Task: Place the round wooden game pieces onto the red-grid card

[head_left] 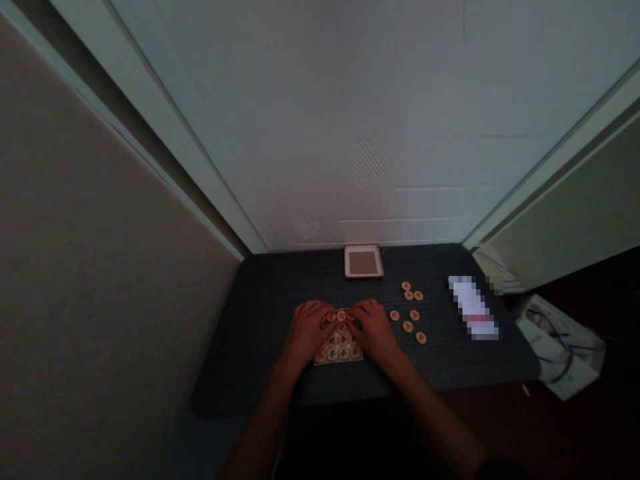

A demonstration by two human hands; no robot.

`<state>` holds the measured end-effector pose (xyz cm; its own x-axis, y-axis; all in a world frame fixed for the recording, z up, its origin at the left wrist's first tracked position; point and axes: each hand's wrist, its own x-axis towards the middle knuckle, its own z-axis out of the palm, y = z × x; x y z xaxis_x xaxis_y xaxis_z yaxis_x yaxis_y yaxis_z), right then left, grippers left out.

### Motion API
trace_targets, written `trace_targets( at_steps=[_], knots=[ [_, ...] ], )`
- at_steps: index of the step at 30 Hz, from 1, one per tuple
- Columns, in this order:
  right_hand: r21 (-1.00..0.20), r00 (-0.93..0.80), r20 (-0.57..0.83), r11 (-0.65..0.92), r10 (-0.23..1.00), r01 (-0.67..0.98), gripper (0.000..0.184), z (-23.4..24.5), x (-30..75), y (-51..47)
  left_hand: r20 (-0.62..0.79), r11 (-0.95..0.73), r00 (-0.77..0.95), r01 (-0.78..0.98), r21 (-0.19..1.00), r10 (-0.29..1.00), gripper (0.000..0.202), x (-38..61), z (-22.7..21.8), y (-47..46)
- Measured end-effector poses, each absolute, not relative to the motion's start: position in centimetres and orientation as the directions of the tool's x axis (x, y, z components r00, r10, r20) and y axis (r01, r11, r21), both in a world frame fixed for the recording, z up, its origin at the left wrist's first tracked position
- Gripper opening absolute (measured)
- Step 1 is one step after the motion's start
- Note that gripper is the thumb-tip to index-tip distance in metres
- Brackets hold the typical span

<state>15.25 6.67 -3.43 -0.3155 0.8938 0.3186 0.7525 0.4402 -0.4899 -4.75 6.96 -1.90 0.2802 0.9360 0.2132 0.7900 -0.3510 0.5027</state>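
A small flat box point(320, 361) packed with round wooden chess pieces point(343, 347) lies on the dark table point(260, 313). My left hand point(309, 331) rests on the box's left side, fingers curled over the pieces at its far edge. My right hand point(374, 328) lies on the right side, its fingertips on the far row of pieces. Whether either hand pinches a piece is too dim to tell. Several loose round pieces point(411, 311) lie scattered on the table just right of my right hand.
An empty box lid point(363, 262) sits at the table's back edge by the white wall. A blurred white object point(473, 308) lies at the right. A white bag with cables point(560, 347) sits off the table's right edge. A beige panel stands at the left.
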Motion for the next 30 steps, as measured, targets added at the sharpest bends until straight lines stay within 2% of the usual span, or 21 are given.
trace_targets(
  at_steps=[22, 30],
  knots=[
    [-0.493, -0.296, 0.324, 0.428, 0.898, 0.758, 0.011, -3.2, 15.3, 6.2, 0.192, -0.361, 0.305, 0.790, 0.495, 0.933, 0.018, -4.2, -1.7, 6.7],
    [-0.538, -0.256, 0.372, 0.432, 0.892, 0.724, 0.013, -2.7, 16.5, 5.0, 0.254, -0.378, 0.284, 0.769, 0.515, 0.924, 0.018, -4.5, -0.8, 6.2]
  ],
)
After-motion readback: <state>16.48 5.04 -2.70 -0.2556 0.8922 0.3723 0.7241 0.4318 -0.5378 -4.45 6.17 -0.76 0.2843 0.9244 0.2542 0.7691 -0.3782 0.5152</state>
